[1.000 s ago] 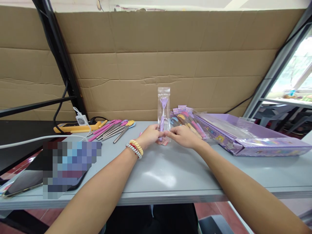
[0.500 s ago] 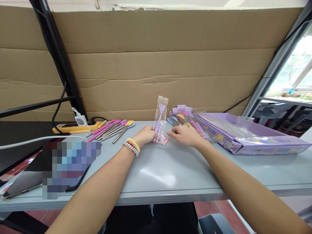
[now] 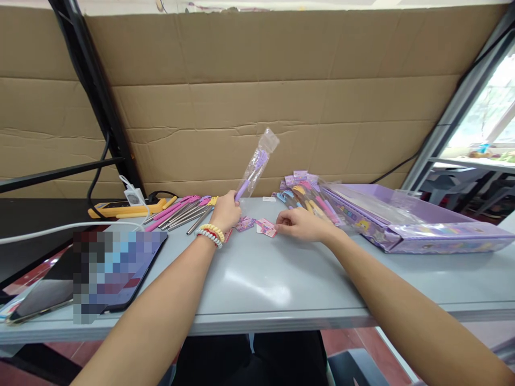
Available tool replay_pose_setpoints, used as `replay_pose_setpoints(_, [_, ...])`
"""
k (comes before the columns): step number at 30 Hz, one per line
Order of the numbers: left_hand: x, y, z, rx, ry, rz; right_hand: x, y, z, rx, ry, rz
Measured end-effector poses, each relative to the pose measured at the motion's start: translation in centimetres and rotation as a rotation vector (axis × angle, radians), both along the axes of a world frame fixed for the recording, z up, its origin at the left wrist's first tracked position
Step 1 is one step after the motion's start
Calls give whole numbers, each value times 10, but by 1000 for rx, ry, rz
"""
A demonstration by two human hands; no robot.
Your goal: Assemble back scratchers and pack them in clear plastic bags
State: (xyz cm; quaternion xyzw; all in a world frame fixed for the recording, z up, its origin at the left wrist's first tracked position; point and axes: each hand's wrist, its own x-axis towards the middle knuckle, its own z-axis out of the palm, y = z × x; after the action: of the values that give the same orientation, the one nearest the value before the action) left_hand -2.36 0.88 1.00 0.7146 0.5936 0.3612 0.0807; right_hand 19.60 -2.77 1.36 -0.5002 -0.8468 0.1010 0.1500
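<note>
My left hand [image 3: 226,217] is closed round the handle of a purple back scratcher [image 3: 242,190], tilted up to the right in its clear plastic bag [image 3: 269,140]. Small pink-and-purple cards [image 3: 245,224] lie on the table beside that hand. At the centre, the fingertips of my right hand [image 3: 296,224] are closed at the edge of another pink card [image 3: 266,227]. Unwrapped back scratchers with steel rods [image 3: 182,213] lie in a pile to the left. Bagged back scratchers with purple header cards [image 3: 309,195] lie behind my right hand.
An open purple box [image 3: 402,236] with clear plastic in it stands at the right. To the left are a dark tablet [image 3: 132,284], partly blurred, a yellow power strip [image 3: 120,209] and a white cable [image 3: 80,225]. Cardboard [image 3: 261,102] walls off the back.
My left hand has moved left and tipped the bagged back scratcher up off the table. Pink cards now show on the table, one at my right fingertips.
</note>
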Motion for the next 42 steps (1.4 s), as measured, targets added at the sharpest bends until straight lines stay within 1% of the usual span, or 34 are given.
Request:
replay_pose_setpoints(3, [-4, 4, -4, 33, 151, 15, 1, 2, -1, 34, 10, -9])
replay_pose_setpoints(9, [-7, 7, -6, -5, 210, 60, -4, 5, -10, 66, 40, -42])
replay_pose_setpoints(11, [-7, 7, -5, -8, 219, 59, -7, 7, -15, 94, 30, -23])
replay_pose_setpoints(14, [-5, 6, -5, 6, 221, 40, -10, 11, -24, 122, -27, 52])
replay_pose_setpoints(17, [-5, 6, -5, 23, 222, 25, -11, 15, -27, 51, -96, 96])
replay_pose_setpoints(19, [-5, 5, -5, 16, 226, 26, -10, 17, -26, 22, -108, 117])
replay_pose_setpoints(22, [-5, 4, -4, -6, 242, 33, -10, 17, -22, 91, -93, 134])
replay_pose_setpoints(24, [-4, 3, -3, -15, 260, 29, -11, 16, -21, 163, -79, 74])
replay_pose_setpoints(26, [-4, 2, -3, -15, 283, 21, -12, 16, -21, 199, -86, -12])
replay_pose_setpoints(28, [-4, 1, -3, -20, 308, 24, -13, 16, -22, 185, -128, -69])
replay_pose_setpoints(31, [-5, 3, -4, -35, 333, 37, -15, 17, -23, 121, -166, -71])
replay_pose_setpoints(34, [-5, 4, -5, -36, 341, 31, -16, 17, -21, 73, -112, -65])
replay_pose_setpoints(37, [-5, 4, -5, -59, 344, 24, -16, 15, -18, 102, -37, -83])
replay_pose_setpoints(40, [-4, 2, -4, -80, 354, 23, -15, 12, -16, 105, 25, -44])
replay_pose_setpoints(42, [-4, 1, -3, -85, 367, 35, -12, 11, -13, 127, 86, -45])
